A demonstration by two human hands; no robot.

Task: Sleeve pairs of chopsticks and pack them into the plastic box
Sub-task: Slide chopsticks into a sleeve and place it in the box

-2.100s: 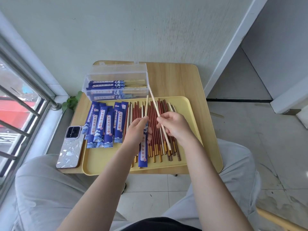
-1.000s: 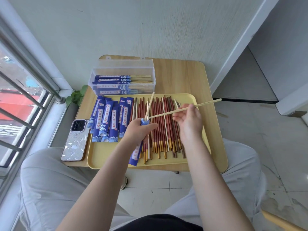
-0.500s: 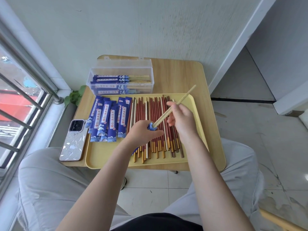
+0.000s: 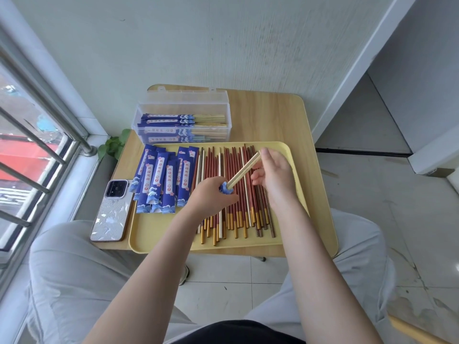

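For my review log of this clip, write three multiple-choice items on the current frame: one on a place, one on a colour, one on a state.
1. Where does the silver-backed smartphone lie?
A. in the box
B. on the wooden table, left of the yellow plastic tray
C. on the floor

2. What colour are the printed paper sleeves?
A. blue
B. green
C. black

3. How is the clear plastic box?
A. lid shut
B. overturned
C. open, holding sleeved pairs

Key: 1 B, the phone rests beside the tray's left rim. 2 A, the stack is blue. 3 C, the lid stands back and sleeved chopsticks lie inside.
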